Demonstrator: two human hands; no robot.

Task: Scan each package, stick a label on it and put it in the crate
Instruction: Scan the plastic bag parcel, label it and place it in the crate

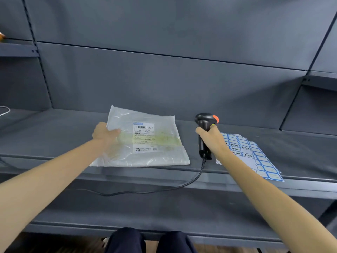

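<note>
Gripping the scanner (205, 132) in your right hand (212, 138), your left hand (104, 134) pinches the package (144, 137) flat on the shelf (54, 136) — barcode label (144, 136) up, digits blurred — label sheets (255, 154) right.

- The left hand (104, 133) gripped the left edge of a clear plastic package (144, 138) (printed label face up) on the grey shelf (54, 136).
- The right hand (212, 137) held a black corded scanner (205, 132) upright, beside blue-bordered label sheets (255, 156).
</note>
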